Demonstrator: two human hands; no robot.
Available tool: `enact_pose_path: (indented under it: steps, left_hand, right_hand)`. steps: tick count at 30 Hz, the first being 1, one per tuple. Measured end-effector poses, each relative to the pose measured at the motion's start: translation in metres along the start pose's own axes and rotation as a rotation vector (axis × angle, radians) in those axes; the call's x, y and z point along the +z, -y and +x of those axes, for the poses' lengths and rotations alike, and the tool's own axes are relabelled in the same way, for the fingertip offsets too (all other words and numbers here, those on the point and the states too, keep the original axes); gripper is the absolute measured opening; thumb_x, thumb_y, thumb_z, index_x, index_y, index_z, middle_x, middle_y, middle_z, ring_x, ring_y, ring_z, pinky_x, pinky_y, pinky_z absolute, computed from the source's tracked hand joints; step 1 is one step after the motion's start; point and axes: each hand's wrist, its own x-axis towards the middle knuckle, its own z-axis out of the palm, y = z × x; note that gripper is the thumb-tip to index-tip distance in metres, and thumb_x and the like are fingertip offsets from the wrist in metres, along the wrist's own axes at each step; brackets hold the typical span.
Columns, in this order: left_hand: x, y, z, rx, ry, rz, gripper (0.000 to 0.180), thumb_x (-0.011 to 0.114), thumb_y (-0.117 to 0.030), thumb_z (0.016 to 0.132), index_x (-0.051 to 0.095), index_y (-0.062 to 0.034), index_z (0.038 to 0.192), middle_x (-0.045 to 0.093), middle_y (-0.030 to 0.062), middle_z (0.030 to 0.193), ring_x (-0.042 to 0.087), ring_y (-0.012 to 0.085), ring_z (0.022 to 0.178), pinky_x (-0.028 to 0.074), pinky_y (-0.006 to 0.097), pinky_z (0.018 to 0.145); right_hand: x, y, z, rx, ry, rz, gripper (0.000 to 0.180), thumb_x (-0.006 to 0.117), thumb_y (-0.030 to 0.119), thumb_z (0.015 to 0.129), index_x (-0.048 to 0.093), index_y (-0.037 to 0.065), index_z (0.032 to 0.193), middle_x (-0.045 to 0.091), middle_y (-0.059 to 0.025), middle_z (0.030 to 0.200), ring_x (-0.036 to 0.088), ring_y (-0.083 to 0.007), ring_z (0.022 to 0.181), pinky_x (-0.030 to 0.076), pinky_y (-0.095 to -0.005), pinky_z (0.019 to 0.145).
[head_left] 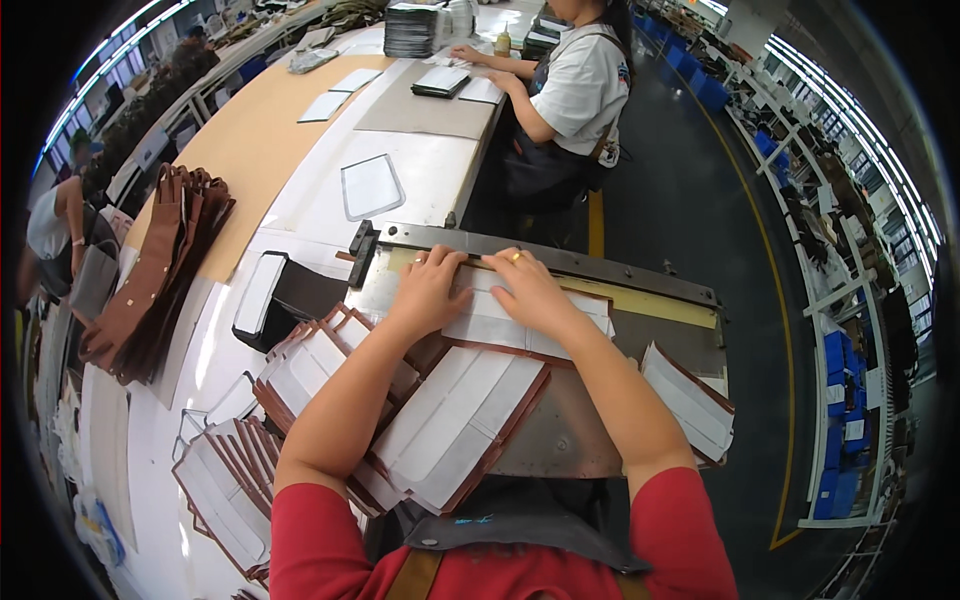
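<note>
Both my hands rest on a brown-edged panel with white backing [480, 322], which lies against the long metal bar of a bench machine [570, 265]. My left hand [432, 290] lies over its left part, fingers forward at the bar and thumb apart. My right hand [532, 292] is next to it, fingers spread, a ring on one finger. Neither hand is closed round the panel. Its far edge is partly hidden by my fingers. A stack of similar panels [450, 420] lies just below, between my forearms.
More panel stacks lie left [225, 480] and right [690, 400]. Brown strapped leather pieces [160, 270] and a black-framed white piece [262, 290] occupy the left table. A clear-edged sheet [372, 188] lies ahead. A co-worker [585, 90] handles dark-edged pieces [440, 80] beyond the machine.
</note>
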Motion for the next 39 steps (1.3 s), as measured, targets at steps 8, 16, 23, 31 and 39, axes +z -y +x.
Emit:
enact_pose_path:
  steps: [8, 16, 23, 31, 39]
  left_hand:
    - [0.001, -0.015, -0.004, 0.091, 0.031, 0.274, 0.027, 0.059, -0.016, 0.080, 0.056, -0.0079, 0.106, 0.055, 0.0039, 0.106, 0.052, 0.0242, 0.099, 0.036, 0.039, 0.082]
    - [0.007, -0.023, -0.005, 0.125, -0.035, 0.350, 0.020, 0.057, -0.013, 0.081, 0.058, -0.0091, 0.101, 0.056, 0.0043, 0.094, 0.055, 0.0231, 0.088, 0.034, 0.039, 0.080]
    - [0.005, -0.019, -0.004, 0.063, -0.091, 0.119, 0.028, 0.053, -0.008, 0.084, 0.055, -0.0113, 0.112, 0.058, 0.0050, 0.102, 0.056, 0.0232, 0.090, 0.034, 0.041, 0.083]
    - [0.005, 0.001, 0.014, -0.249, -0.399, -0.553, 0.027, 0.048, -0.014, 0.090, 0.051, -0.0072, 0.116, 0.055, 0.0092, 0.107, 0.056, 0.0217, 0.087, 0.034, 0.040, 0.087]
    - [-0.008, -0.014, 0.017, -0.130, -0.504, -0.633, 0.025, 0.048, -0.011, 0.091, 0.051, -0.0035, 0.115, 0.053, 0.0104, 0.108, 0.052, 0.0208, 0.090, 0.038, 0.034, 0.080]
  right_hand:
    - [-0.014, -0.013, -0.025, -0.105, 0.001, -0.233, 0.023, 0.056, 0.005, 0.080, 0.061, 0.005, 0.102, 0.057, -0.0068, 0.088, 0.053, -0.0271, 0.086, 0.045, -0.0374, 0.075]
    - [-0.078, -0.051, -0.094, 0.139, 0.052, -0.308, 0.009, 0.061, 0.012, 0.080, 0.057, 0.005, 0.082, 0.056, -0.0061, 0.084, 0.054, -0.0262, 0.083, 0.045, -0.0383, 0.077]
    - [-0.037, -0.026, -0.036, 0.200, 0.073, 0.133, 0.030, 0.067, 0.020, 0.076, 0.056, 0.004, 0.099, 0.054, -0.0092, 0.089, 0.051, -0.0263, 0.089, 0.042, -0.0354, 0.080]
    - [-0.060, -0.021, -0.032, 0.428, 0.208, 0.420, 0.018, 0.068, 0.018, 0.077, 0.060, 0.004, 0.085, 0.051, -0.0036, 0.082, 0.048, -0.0129, 0.075, 0.041, -0.0258, 0.069]
    - [-0.100, -0.005, -0.040, 0.613, -0.602, 1.166, 0.015, 0.057, 0.015, 0.091, 0.055, 0.001, 0.096, 0.061, -0.0033, 0.084, 0.057, -0.0092, 0.068, 0.049, -0.0265, 0.064]
